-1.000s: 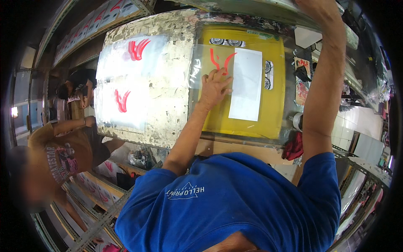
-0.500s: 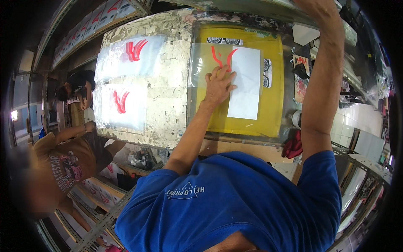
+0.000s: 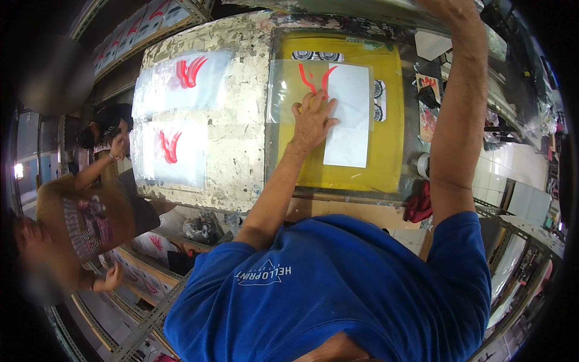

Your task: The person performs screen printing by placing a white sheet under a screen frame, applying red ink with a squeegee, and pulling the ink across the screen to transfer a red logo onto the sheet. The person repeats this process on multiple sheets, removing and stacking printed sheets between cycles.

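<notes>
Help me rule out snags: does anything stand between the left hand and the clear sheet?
Nothing visible does. The left hand appears to rest directly on the clear sheet, near its red marks; the white paper lies mostly to its right.

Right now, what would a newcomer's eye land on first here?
Probably the bright yellow panel right of centre, with a white strip lying on it. The person's left hand spreads there over a clear sheet bearing red strokes. Next come the red-marked sheets on the pale, blotchy board to the left.
</notes>
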Demonstrator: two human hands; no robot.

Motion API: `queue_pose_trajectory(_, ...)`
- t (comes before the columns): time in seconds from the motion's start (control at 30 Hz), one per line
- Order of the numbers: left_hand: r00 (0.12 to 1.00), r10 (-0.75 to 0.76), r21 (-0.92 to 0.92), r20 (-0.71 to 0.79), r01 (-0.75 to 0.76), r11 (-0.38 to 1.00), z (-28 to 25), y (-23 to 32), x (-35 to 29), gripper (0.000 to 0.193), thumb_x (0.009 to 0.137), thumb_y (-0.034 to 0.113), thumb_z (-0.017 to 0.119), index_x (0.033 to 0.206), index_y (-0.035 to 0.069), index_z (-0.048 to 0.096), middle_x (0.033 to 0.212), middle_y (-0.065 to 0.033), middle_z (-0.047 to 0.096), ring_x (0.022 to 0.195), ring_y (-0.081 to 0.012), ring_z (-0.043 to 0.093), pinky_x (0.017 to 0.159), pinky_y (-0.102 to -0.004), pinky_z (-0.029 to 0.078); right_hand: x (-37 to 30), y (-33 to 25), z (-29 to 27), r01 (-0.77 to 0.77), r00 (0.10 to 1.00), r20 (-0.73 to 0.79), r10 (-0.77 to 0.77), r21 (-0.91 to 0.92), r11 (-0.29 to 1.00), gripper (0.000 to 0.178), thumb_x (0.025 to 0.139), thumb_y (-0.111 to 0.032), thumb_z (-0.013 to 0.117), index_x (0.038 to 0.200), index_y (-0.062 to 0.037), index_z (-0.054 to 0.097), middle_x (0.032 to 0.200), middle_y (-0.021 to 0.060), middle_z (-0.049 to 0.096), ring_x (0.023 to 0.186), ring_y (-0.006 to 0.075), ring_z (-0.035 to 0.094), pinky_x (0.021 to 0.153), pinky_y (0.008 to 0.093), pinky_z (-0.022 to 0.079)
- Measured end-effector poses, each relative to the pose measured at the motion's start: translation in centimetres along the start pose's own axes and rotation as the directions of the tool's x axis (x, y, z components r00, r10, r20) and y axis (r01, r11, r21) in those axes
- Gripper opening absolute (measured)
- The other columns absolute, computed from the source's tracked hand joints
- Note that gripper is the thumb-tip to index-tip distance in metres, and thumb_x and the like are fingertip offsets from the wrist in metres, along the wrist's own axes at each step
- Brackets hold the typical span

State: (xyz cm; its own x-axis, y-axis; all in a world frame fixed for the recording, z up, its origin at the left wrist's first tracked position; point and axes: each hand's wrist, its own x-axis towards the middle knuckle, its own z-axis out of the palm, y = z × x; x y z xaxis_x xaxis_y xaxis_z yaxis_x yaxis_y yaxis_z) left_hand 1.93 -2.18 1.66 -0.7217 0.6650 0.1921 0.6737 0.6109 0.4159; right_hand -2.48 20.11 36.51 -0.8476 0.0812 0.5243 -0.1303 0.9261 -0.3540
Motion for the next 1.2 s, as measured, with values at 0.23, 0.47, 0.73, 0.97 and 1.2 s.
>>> queue_pose_trajectory(0.23,0.928,-0.051,-0.318,-0.370,-0.075,0.945,-3.6,1.1,1.5,0.067,0.080,0.032,0.078,0.138,0.010,0.054,0.142,-0.0103,0.050,0.126,-0.0339,0.045,0.100,-0.0497,0.033,-3.8,0.2,0.4,0.040,0.998,-0.044,-0.050,-0.202,0.979,0.042,0.077,-0.024,0.064,0.115,-0.0083,0.073,0.090,0.0148,0.073,0.076,0.0297,0.066,0.072,0.0385,0.052)
queue_pose_trajectory(0.47,0.683,-0.596,-0.905,-0.421,-0.273,0.327,-13.5,5.3,-1.3,0.103,0.066,0.011,0.092,0.151,0.000,0.035,0.124,-0.0102,0.059,0.108,-0.0183,0.057,0.087,-0.0299,0.047,-15.3,-1.5,4.8,0.170,0.982,-0.057,-0.178,-0.127,0.977,0.040,0.078,-0.027,0.075,0.116,-0.0181,0.072,0.082,0.0063,0.063,0.079,0.0265,0.058,0.070,0.0403,0.043)
queue_pose_trajectory(0.73,0.806,-0.539,-0.780,-0.244,0.167,0.603,-3.7,-0.5,-11.3,0.072,0.060,0.009,0.090,0.125,-0.001,0.061,0.124,-0.0135,0.060,0.111,-0.0256,0.057,0.096,-0.0372,0.048,-23.9,0.8,12.4,-0.060,0.979,0.197,0.042,0.088,0.994,0.052,0.074,-0.020,0.078,0.125,-0.0199,0.068,0.087,0.0050,0.062,0.084,0.0264,0.057,0.078,0.0393,0.041)
queue_pose_trajectory(0.97,0.830,-0.400,-0.264,-0.388,0.316,0.911,-2.3,-1.4,-12.8,0.070,0.056,0.025,0.091,0.118,0.003,0.066,0.137,-0.0203,0.049,0.123,-0.0393,0.041,0.103,-0.0500,0.032,-26.9,1.8,17.8,-0.079,0.897,0.426,0.117,-0.104,0.991,0.074,0.063,-0.015,0.079,0.134,-0.0208,0.059,0.109,0.0092,0.054,0.107,0.0287,0.049,0.095,0.0499,0.031)
queue_pose_trajectory(1.2,0.827,-0.445,-0.284,-0.343,0.361,0.888,-2.2,-1.1,-13.4,0.065,0.060,0.021,0.086,0.118,0.001,0.066,0.141,-0.0220,0.042,0.124,-0.0414,0.038,0.104,-0.0511,0.031,-19.2,8.9,23.1,-0.093,0.974,0.201,0.107,-0.079,0.993,0.070,0.056,-0.012,0.072,0.124,-0.0185,0.064,0.109,0.0098,0.055,0.109,0.0297,0.049,0.095,0.0500,0.032)
